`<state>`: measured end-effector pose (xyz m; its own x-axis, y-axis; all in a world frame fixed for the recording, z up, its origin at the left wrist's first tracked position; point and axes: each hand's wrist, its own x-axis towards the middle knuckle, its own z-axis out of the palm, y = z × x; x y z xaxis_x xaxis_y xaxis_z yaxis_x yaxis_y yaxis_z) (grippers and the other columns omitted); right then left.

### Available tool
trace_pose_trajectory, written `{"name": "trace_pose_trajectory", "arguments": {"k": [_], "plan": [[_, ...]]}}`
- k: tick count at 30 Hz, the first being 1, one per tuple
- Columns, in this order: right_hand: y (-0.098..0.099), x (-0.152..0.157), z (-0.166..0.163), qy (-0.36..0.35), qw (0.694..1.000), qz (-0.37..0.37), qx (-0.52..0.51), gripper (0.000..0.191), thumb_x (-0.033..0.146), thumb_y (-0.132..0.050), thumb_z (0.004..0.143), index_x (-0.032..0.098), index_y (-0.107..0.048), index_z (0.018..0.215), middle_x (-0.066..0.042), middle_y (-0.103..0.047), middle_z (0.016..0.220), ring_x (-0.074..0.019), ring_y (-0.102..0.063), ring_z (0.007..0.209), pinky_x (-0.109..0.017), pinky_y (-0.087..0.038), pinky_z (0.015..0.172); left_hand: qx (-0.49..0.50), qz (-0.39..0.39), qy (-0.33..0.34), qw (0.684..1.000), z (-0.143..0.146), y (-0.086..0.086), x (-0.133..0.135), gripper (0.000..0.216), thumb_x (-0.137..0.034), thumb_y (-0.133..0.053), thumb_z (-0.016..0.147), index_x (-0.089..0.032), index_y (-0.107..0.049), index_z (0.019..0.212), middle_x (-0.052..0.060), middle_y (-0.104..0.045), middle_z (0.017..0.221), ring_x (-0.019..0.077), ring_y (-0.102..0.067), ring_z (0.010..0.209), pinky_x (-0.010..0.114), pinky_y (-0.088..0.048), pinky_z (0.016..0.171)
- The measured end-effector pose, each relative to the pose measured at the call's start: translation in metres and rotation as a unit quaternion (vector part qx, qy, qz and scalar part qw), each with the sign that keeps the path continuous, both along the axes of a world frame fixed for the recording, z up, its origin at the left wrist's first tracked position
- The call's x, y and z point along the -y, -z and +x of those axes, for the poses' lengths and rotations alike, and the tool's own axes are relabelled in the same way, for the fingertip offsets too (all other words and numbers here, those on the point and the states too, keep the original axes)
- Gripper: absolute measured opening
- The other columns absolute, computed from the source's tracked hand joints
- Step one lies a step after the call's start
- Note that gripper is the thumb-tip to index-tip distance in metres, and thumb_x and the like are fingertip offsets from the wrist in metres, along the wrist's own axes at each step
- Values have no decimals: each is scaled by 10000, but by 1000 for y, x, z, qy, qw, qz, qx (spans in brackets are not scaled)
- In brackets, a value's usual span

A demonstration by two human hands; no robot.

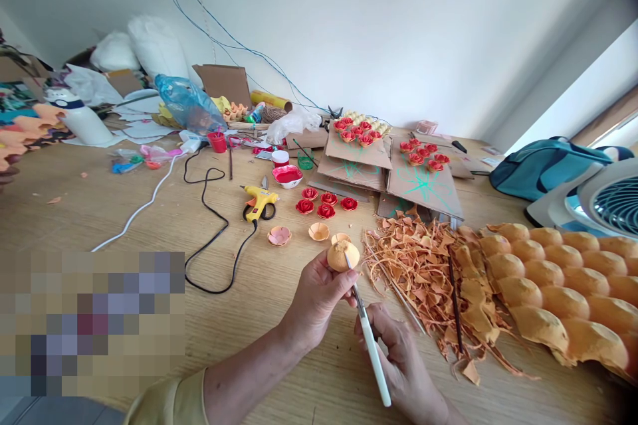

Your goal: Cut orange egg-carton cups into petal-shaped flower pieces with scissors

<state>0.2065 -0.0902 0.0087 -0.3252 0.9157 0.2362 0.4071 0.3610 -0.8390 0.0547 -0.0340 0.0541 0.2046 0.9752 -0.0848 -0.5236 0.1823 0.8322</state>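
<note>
My left hand (319, 299) is closed on an orange egg-tray cup (343, 255), held bottom up above the table between thumb and fingers. In my right hand (399, 358) is a slim white-handled blade (373, 355); its metal tip lies against the cup beside my left thumb. Whether it is a knife or scissors seen edge-on, I cannot tell. Just behind the held cup sits another cut cup (341, 238), partly hidden. An orange petal-edged cup (318, 232) and a pinkish one (280, 236) stand to its left. Several red paper roses (326, 199) lie farther back.
Orange scraps (413, 265) are heaped right of my hands, beside a large egg tray (558, 279). A yellow glue gun (259, 202) trails its black cord at left. Cardboard sheets (423, 182) bear more roses. A bowl of red paint (288, 176) and a fan (608, 199) stand farther off.
</note>
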Motion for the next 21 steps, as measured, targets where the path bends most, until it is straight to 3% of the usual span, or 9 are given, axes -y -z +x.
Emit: {"name": "trace_pose_trajectory", "arguments": {"k": [6, 13, 21], "plan": [[0, 0, 1, 1, 1000, -13, -5, 351, 398, -414, 988, 210, -393, 692, 17, -413, 660, -144, -379, 632, -257, -331, 581, -1, 8, 3, 1000, -1, 1, 0, 300, -314, -798, 701, -157, -554, 777, -59, -510, 592, 55, -440, 504, 178, -452, 468], [3, -3, 4, 3, 998, -53, -16, 359, 467, -424, 971, 200, -454, 734, -2, -458, 698, -158, -408, 673, -270, -353, 606, 84, -2, 23, 996, -4, 0, -2, 279, -348, -780, 757, -142, -608, 830, -31, -548, 648, 60, -483, 567, 185, -501, 539], [11, -3, 5, -17, 992, -110, -58, 388, 524, -450, 956, 195, -493, 755, -7, -482, 717, -165, -440, 691, -279, -373, 629, 156, 0, -34, 987, -15, 8, -17, 188, -280, -754, 792, -152, -619, 826, -35, -533, 666, 64, -491, 596, 166, -458, 503]]}}
